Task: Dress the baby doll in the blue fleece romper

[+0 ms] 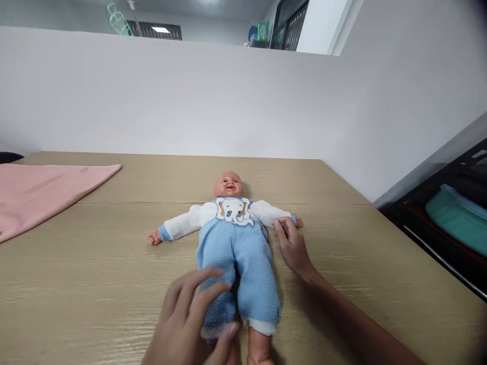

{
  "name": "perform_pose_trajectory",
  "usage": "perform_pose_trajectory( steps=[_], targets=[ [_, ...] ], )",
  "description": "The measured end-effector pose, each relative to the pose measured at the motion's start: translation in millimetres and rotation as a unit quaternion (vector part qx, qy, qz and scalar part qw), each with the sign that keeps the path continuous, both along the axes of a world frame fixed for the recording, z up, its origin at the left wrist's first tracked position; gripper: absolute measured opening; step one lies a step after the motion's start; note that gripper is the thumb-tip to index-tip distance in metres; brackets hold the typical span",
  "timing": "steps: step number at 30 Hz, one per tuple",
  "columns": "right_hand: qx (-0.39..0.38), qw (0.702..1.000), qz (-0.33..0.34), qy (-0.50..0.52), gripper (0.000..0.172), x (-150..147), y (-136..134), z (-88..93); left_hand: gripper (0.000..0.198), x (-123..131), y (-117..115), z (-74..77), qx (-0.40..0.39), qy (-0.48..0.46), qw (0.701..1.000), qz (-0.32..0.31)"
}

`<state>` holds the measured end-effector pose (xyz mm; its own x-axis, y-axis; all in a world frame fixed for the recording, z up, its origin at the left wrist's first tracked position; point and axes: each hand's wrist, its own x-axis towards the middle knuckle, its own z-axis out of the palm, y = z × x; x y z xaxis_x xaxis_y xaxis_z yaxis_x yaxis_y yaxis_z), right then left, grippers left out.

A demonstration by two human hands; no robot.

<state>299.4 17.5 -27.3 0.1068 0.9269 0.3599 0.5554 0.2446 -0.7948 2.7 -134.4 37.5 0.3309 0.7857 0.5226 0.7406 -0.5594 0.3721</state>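
Note:
A baby doll point(253, 258) lies on its back on the wooden table, arms spread and head toward the far side. Its outfit has fuzzy light-blue trousers and a white top with an elephant patch point(233, 210). My right hand point(292, 246) pinches the white sleeve point(268, 212) close to the doll's wrist on the right. My left hand point(186, 312) is open over the trouser leg on the left, fingers apart and slightly bent; whether it touches the cloth I cannot tell. That hand partly hides the doll's lower leg.
A pink cloth point(45, 192) lies at the table's left. White walls point(171, 96) rise behind and to the right of the table point(114, 284). Beyond the right edge, a black rack point(437, 263) holds a folded teal cloth point(456, 218).

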Motion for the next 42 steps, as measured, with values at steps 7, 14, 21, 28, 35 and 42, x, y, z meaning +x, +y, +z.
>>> perform_pose_trajectory(
  steps=[7, 14, 21, 28, 35, 42],
  targets=[
    [-0.048, 0.995, 0.040, -0.072, 0.042, -2, -6, -6.4, 0.037, 119, 153, 48.5, -0.078, 0.121, 0.988, -0.054],
    [-0.054, 0.986, 0.073, -0.139, 0.044, -7, -15, -4.6, 0.056, 194, 257, 28.2, -0.198, 0.353, 0.900, -0.164],
    [-0.060, 0.991, 0.069, -0.099, 0.038, -7, -18, -9.7, 0.052, 169, 257, 47.8, -0.159, 0.278, 0.919, -0.230],
    [-0.082, 0.990, 0.103, 0.052, 0.040, -19, -14, -1.2, 0.039, 86, 259, 50.5, -0.153, -0.236, 0.930, -0.235],
    [-0.125, 0.957, 0.179, 0.189, 0.050, -71, -28, 7.4, 0.028, 42, 259, 37.7, -0.163, -0.726, 0.639, -0.196],
    [-0.037, 0.951, 0.196, 0.234, 0.040, -138, -20, 27.1, 0.034, -36, 264, 24.0, -0.134, -0.723, 0.654, -0.181]
  ],
)
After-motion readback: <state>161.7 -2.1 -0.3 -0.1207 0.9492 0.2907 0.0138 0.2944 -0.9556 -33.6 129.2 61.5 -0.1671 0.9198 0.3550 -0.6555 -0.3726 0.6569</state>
